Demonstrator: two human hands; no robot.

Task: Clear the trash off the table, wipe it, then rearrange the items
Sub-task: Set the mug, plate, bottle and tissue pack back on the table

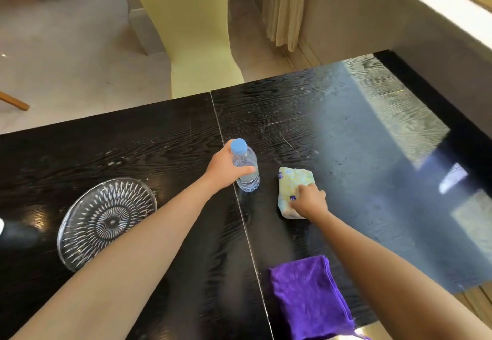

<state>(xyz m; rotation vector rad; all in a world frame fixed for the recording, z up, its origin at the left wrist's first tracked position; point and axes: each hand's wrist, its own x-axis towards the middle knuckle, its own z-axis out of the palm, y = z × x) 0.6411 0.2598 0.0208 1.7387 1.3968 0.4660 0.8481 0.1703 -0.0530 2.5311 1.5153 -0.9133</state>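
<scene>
On the black wooden table (292,116), my left hand (226,165) is wrapped around a clear water bottle (246,170) with a blue cap, which stands upright near the table's centre seam. To its right, my right hand (310,201) grips the near end of a pale tissue pack (291,182) with a yellow and blue pattern, lying flat on the table. A folded purple cloth (311,297) lies at the near edge, below my right forearm.
A clear cut-glass plate (106,220) sits on the left part of the table, partly under my left forearm. A pale yellow chair (191,33) stands beyond the far edge. A wall and curtain run along the right.
</scene>
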